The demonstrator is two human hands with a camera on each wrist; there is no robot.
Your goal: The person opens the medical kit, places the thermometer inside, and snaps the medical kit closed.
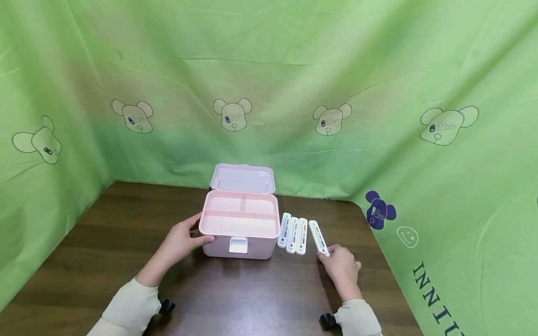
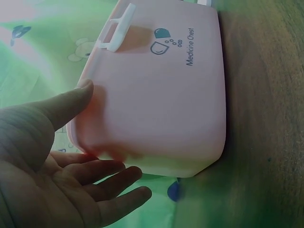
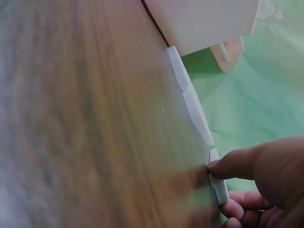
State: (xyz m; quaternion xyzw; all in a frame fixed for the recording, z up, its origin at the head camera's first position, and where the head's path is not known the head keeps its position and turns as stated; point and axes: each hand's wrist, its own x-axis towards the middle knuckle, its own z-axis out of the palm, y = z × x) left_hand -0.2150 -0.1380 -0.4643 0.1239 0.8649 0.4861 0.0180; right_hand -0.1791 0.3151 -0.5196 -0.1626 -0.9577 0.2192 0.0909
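A pink medicine chest (image 1: 239,247) stands with its lid (image 1: 243,178) raised, a tray (image 1: 241,223) of three compartments showing on top. My left hand (image 1: 180,240) is at its left front corner, thumb on the front near the rim. The other fingers of that hand are spread along the side in the left wrist view. My right hand (image 1: 342,266) pinches the near end of a white strip thermometer (image 1: 318,237) between thumb and fingers, low over the table. Three more white thermometers (image 1: 293,234) lie side by side, right of the chest.
The dark wooden table (image 1: 252,298) is bounded at the back and sides by a green curtain (image 1: 269,70) printed with bear heads. A white latch (image 1: 238,245) sits on the chest's front. Black wrist cameras (image 1: 166,307) are worn on both sleeves.
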